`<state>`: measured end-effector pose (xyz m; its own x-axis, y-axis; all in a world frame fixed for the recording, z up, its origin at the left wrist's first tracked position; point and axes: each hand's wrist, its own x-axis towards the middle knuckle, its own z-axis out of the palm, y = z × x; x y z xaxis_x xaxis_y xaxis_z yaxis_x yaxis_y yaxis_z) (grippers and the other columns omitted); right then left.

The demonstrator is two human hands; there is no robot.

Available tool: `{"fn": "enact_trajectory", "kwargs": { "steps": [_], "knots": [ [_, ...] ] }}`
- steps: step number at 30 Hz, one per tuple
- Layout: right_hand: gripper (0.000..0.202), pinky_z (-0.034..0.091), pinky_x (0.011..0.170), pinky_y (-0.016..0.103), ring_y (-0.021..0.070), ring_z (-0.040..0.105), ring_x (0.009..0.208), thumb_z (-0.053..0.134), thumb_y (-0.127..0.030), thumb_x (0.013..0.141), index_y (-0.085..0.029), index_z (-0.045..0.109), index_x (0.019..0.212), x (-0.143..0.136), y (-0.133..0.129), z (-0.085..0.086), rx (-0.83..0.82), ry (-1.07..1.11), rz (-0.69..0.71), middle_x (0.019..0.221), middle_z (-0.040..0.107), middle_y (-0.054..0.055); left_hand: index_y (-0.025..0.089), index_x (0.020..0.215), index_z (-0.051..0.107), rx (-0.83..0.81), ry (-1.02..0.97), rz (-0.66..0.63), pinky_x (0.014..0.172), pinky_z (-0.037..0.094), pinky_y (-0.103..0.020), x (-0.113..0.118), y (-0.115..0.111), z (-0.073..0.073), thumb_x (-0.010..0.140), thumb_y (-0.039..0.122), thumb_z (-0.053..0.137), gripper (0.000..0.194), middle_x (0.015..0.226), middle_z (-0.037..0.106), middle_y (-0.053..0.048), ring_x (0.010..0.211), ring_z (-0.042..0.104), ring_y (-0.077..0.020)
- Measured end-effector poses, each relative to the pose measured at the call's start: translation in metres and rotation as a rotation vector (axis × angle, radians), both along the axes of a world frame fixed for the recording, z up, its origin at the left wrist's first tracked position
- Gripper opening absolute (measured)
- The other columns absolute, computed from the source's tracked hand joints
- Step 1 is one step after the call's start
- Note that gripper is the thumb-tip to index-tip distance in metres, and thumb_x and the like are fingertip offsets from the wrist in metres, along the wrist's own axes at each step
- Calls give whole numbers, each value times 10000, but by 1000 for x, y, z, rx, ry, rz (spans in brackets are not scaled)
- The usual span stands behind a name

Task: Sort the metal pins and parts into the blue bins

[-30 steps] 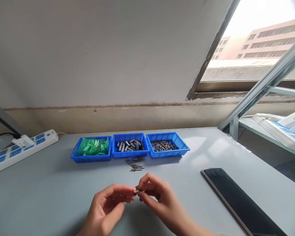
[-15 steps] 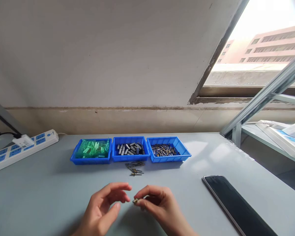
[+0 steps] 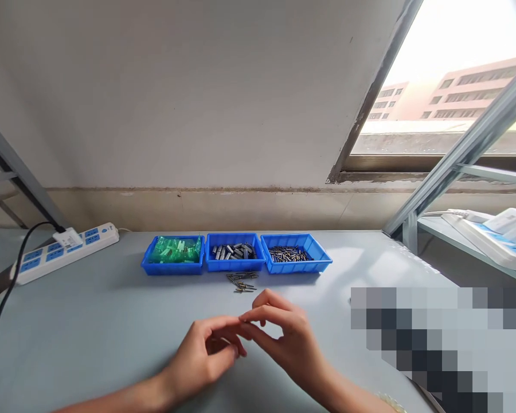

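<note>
My left hand is over the front middle of the grey table, its fingers bent and its thumb apart from them. My right hand meets the left fingertips, thumb and index finger pinched together; whatever is between them is too small to make out. Beyond the hands lies a small pile of metal pins. Behind it stand three blue trays: the left tray with a green bag, the middle tray with grey metal pieces, the right tray with many small pins.
On the left a white power strip with a black cable lies on the table. A pixelated patch covers the right front. Metal shelf frames stand at both sides, a second power strip on the right shelf.
My hands have come together, the right fingertips now touching the left ones. The small metal piece seen in my right pinch no longer shows. The camera view has shifted slightly.
</note>
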<state>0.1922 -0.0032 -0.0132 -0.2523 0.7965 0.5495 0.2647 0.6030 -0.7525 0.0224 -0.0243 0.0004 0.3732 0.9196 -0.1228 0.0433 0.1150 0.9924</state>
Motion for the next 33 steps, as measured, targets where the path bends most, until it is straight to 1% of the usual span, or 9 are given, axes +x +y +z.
{"fn": "enact_trajectory", "kwargs": {
  "steps": [4,9,14,19,23,25,27,30,33],
  "knots": [
    [99,475,533,238,123,558,594,653,-178,785,-207,731,730,-2,-2,1,48,-63,143,642,561,9,147,768,718,-205,-164,-64,711,477,-296,4,-1,-3,581,77,651,210,642,679,-12,683,627,-178],
    [93,473,550,251,131,566,607,630,-165,790,-181,695,725,2,-1,7,49,-72,116,655,607,24,153,855,715,-262,-241,66,779,462,-303,3,-2,-1,587,93,660,280,746,700,-30,763,618,-176],
    [45,521,650,279,144,636,668,614,-173,774,-199,649,787,7,2,4,-240,6,60,734,696,15,175,814,722,-6,-114,236,855,473,-335,-1,-4,7,663,99,599,209,822,726,-42,868,637,-217],
    [239,527,662,277,149,660,677,735,-336,706,-170,563,716,-2,3,-7,-657,308,288,671,671,11,173,909,731,262,3,33,856,508,-334,-1,-5,7,697,54,524,319,919,742,-61,904,665,-229],
    [315,537,659,288,140,653,655,751,-395,681,-176,528,716,-3,7,-7,-685,381,369,656,656,-2,161,885,716,471,125,-60,786,535,-310,0,2,15,699,56,487,314,841,726,-59,825,667,-207],
    [233,548,665,299,150,660,679,683,-386,749,-174,586,748,5,15,-2,-490,259,229,697,675,18,155,904,696,525,224,-10,793,536,-305,-3,11,20,740,99,472,283,857,725,-64,844,671,-206],
    [188,549,671,306,158,658,712,572,-349,831,-183,659,811,18,28,5,-182,90,-35,767,693,43,161,927,677,567,367,103,789,527,-293,-7,25,21,785,135,464,257,897,723,-69,853,667,-198],
    [197,522,716,350,182,628,760,537,-293,832,-208,702,898,42,54,13,-10,28,-286,885,686,72,172,879,678,600,467,130,718,506,-286,-10,46,15,776,170,520,189,832,711,-57,749,644,-190],
    [175,491,789,422,225,619,786,567,-263,794,-218,712,881,57,73,15,35,-22,-401,882,690,80,190,764,695,637,547,82,645,460,-273,-7,63,3,742,209,590,109,736,684,-33,659,598,-182]
  ]
}}
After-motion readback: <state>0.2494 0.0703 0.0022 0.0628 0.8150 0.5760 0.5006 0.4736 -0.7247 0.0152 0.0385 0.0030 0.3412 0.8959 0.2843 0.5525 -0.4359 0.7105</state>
